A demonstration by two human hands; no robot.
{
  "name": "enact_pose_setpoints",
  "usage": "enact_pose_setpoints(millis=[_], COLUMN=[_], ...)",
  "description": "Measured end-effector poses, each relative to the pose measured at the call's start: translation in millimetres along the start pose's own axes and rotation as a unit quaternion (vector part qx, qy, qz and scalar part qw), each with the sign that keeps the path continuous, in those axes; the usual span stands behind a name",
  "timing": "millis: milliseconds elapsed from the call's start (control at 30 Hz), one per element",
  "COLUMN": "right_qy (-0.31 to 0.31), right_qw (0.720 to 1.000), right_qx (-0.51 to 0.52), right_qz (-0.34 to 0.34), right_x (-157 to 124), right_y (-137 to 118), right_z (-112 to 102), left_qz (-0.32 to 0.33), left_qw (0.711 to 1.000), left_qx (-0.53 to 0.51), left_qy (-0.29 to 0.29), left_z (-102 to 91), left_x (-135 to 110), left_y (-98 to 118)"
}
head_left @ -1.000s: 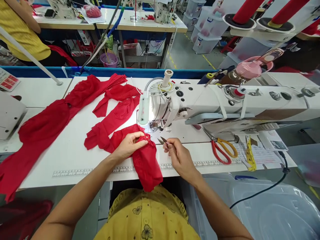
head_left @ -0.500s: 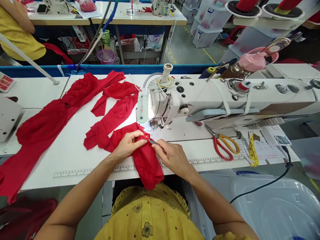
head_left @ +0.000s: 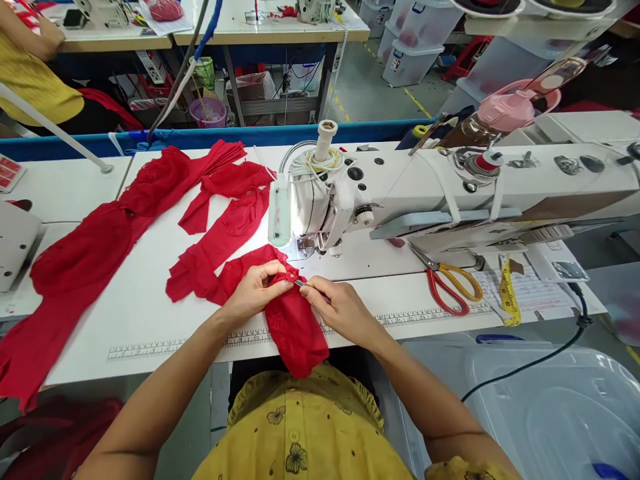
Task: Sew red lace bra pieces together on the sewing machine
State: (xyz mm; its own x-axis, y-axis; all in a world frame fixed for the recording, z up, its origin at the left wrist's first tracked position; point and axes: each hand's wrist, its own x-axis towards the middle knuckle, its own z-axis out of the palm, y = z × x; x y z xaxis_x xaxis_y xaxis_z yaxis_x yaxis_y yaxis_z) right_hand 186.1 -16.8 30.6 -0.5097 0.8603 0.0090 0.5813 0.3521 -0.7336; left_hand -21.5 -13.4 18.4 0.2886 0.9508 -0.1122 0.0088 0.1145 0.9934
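Observation:
In the head view my left hand [head_left: 260,288] pinches the lace edge of a red fabric piece [head_left: 296,330], which drapes over the table's front edge toward my lap. My right hand [head_left: 343,308] grips a small, slim metal tool [head_left: 301,283], its tip against the lace beside my left fingertips. Most of its handle is hidden in my fingers, so its exact kind does not show. Just behind my hands stands the needle area of a white sewing machine [head_left: 320,207]. Further red pieces [head_left: 220,243] lie to the left of it.
Scissors [head_left: 450,287] with red and orange handles lie at right, near a yellow tape measure [head_left: 509,293] and papers. A long red fabric pile [head_left: 95,250] covers the left side. A ruler scale [head_left: 150,348] runs along the table front. Another person [head_left: 37,73] sits beyond.
The view has shifted slightly. The tool's tip sits a little closer in against the lace, with less of its blade showing. Both hands keep their hold.

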Motion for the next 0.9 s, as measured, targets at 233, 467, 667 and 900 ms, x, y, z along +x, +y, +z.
enact_pose_setpoints(millis=[233,467,667,900], right_qy=[0.008,-0.065,-0.084,-0.117], right_qw=[1.000,0.973,0.958,0.947], right_qx=[0.019,0.216,0.262,0.284], right_qz=[-0.001,0.045,0.075,0.096], right_x=[1,8,11,11], right_y=[2,3,5,6], right_z=[1,-5,-6,-7], left_qz=[-0.010,-0.022,-0.017,-0.022], left_qw=[1.000,0.999,0.999,0.999], left_qx=[-0.026,-0.029,-0.028,-0.026], left_qy=[-0.003,-0.014,-0.014,-0.020], left_z=[-0.6,-1.3,-1.5,-0.8], left_x=[-1,-1,0,0], left_y=[2,2,2,3])
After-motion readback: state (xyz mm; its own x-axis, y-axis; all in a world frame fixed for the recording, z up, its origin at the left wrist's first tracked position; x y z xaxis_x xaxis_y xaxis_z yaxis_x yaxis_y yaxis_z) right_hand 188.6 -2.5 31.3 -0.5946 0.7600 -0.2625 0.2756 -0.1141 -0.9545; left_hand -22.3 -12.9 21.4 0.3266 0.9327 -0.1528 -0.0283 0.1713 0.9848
